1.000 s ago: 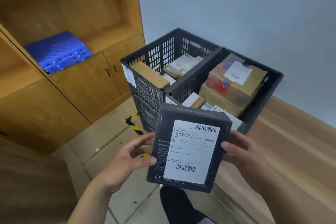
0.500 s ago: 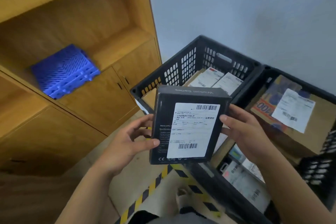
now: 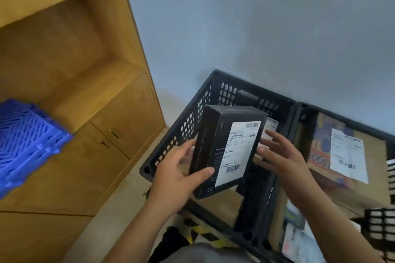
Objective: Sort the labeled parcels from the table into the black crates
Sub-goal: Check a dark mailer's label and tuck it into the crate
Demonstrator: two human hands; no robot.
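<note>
The box (image 3: 226, 151), dark with a white label (image 3: 239, 153) facing up, sits at centre frame, tilted with its top end leaning up and right, above the open left crate (image 3: 213, 87). The left hand (image 3: 177, 175) holds it from the lower left: the thumb lies across the front face near the label's bottom corner and the fingers curl round the side and back, so this hand seems to carry most of the weight. The label stays turned toward the camera, probably so it can be read before choosing a crate.

The right hand (image 3: 280, 156) is at the box's right edge with fingers spread and nearly straight; the fingertips reach the edge or stop just short of it, and I cannot tell which. It looks like a steadying or releasing hand, not a gripping one.

The box hangs over the left crate rather than the right crate (image 3: 320, 111), which suggests the left one is its destination. That crate shows another labelled parcel behind the box, at its upper right. The right crate, at the right of the frame, is filled by a big carton (image 3: 376, 168) with its own label, leaving little room.

A wooden cabinet (image 3: 74, 113) fills the left of the frame, with a blue crate (image 3: 27, 136) on its ledge at the far left. Yellow-black tape (image 3: 203, 232) marks the floor at lower centre.
</note>
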